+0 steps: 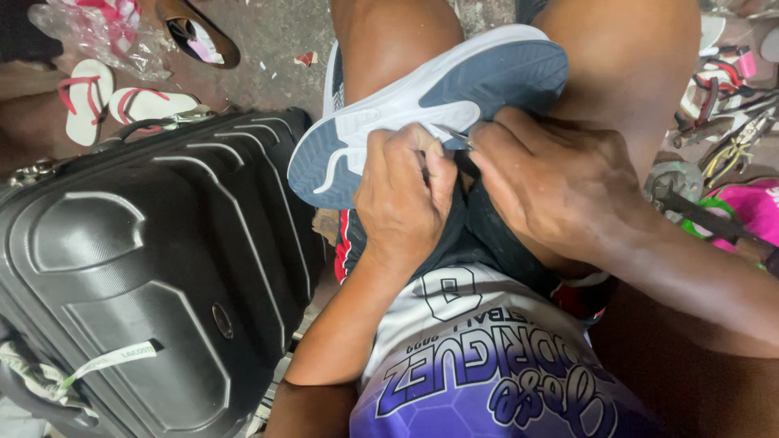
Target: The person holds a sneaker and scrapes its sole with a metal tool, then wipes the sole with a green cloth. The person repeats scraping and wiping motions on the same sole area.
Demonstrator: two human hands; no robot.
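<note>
The left hand (402, 195) has its grip closed on the edge of a sneaker (430, 101) — sole up, wedged between the person's knees. The right hand (552, 182) pinches a thin metal tool (456, 139) against the sole's rim. A black suitcase (146, 268) stands just beside; flip-flops (105, 101) lie on the floor beyond.
</note>
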